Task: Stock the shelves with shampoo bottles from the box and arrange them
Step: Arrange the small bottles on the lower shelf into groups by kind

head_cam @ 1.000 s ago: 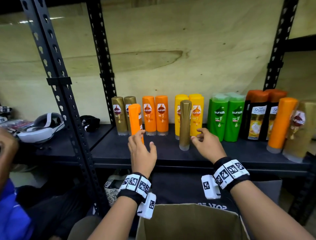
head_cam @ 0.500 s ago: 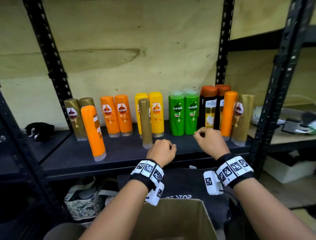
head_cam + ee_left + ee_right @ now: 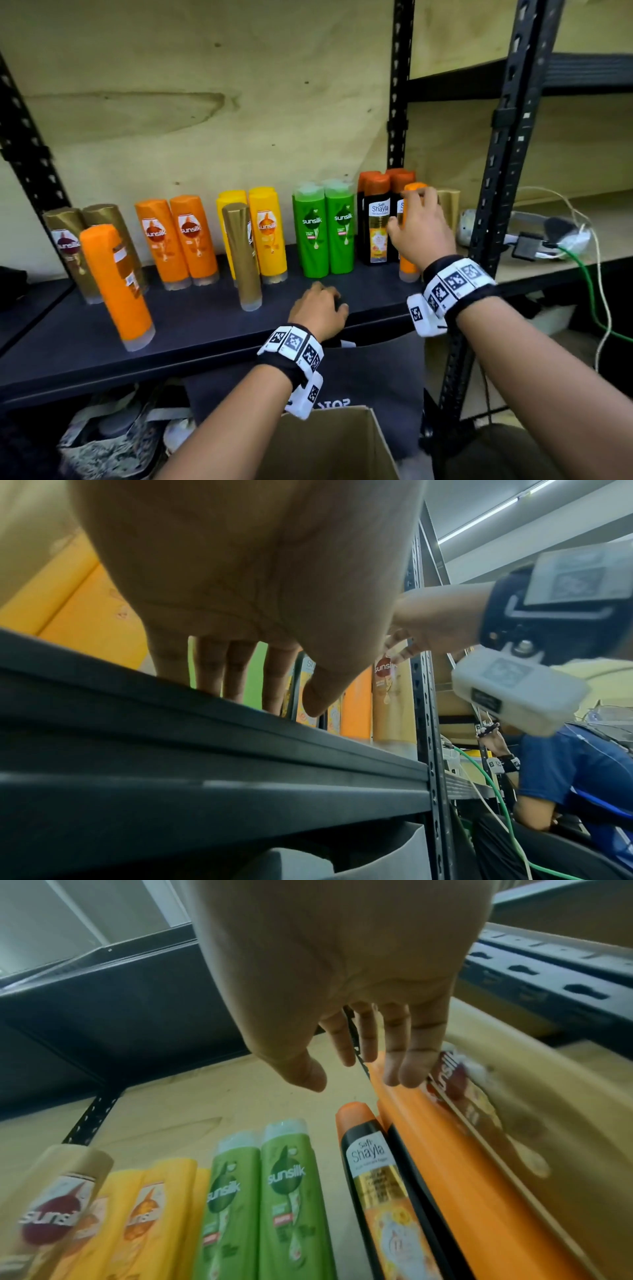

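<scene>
- Your right hand [image 3: 419,224] reaches the top of the orange bottle [image 3: 408,265] at the shelf's [image 3: 191,325] right end, fingers loosely extended, touching it.
- Your left hand [image 3: 318,310] rests loosely curled, fingertips on the shelf, holding nothing.
- The cardboard box [image 3: 329,445] sits below.

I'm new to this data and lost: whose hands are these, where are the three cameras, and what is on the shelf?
No machine here: a person stocks a shelf with bare hands. The checkered bands on the wrists carry small cameras. One picture comes from a camera on the head, looking down at both hands; the other two look along each hand from the wrist.

On the shelf stand shampoo bottles in pairs: gold, orange, yellow, green, and black ones with orange caps. A lone gold bottle and a tilted orange one stand in front.

The left hand rests its fingers on the shelf and holds nothing. The right hand reaches to the top of an orange bottle; its fingers look fairly straight, so a firm grip is not evident.
</scene>
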